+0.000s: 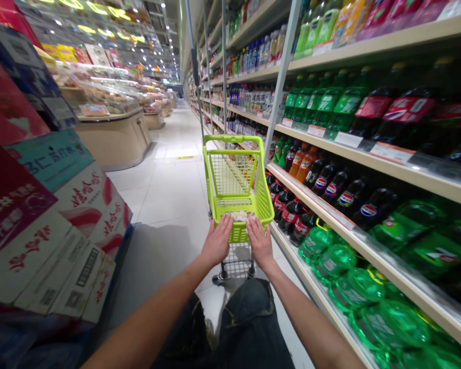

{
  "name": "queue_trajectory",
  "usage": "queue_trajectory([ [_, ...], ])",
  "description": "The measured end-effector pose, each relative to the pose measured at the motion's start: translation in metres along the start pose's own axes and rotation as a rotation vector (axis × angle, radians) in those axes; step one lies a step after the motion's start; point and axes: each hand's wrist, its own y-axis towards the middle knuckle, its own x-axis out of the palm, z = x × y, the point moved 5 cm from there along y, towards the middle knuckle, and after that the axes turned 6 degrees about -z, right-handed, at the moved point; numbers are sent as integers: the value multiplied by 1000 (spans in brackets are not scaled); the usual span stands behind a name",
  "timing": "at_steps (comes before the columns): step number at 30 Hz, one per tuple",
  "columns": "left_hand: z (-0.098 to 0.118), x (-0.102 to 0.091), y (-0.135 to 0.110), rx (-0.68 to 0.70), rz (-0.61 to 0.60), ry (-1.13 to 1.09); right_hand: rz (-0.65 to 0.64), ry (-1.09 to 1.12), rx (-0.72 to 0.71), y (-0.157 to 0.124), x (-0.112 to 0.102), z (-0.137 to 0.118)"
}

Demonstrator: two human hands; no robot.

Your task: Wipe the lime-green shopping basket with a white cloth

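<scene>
A small lime-green shopping cart (234, 174) stands in a supermarket aisle straight ahead of me. My left hand (217, 239) and my right hand (259, 240) both rest on its near rim, side by side, fingers curled over the edge. A pale packaged item (241, 216) lies in the basket just beyond my fingertips. My dark trousers show below the arms.
Shelves of soft-drink bottles (341, 189) line the right side, close to the cart. Stacked cardboard boxes (57, 225) crowd the left. A white tiled aisle (169, 169) runs ahead, with curved display counters (115, 136) at the far left.
</scene>
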Motion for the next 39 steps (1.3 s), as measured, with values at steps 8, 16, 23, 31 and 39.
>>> queue_trajectory([
  [8,9,5,-3,22,-57,20,-94,64,40,-38,6,9],
  [16,11,6,-2,1,-84,22,-18,-8,169,-49,23,19],
  [23,-2,4,1,-64,-77,-7,37,40,276,-27,-4,46],
  [31,-9,6,-1,-45,-82,1,-33,75,273,-43,25,28],
  [39,-22,7,-6,-132,-29,-17,33,89,408,10,-9,50],
])
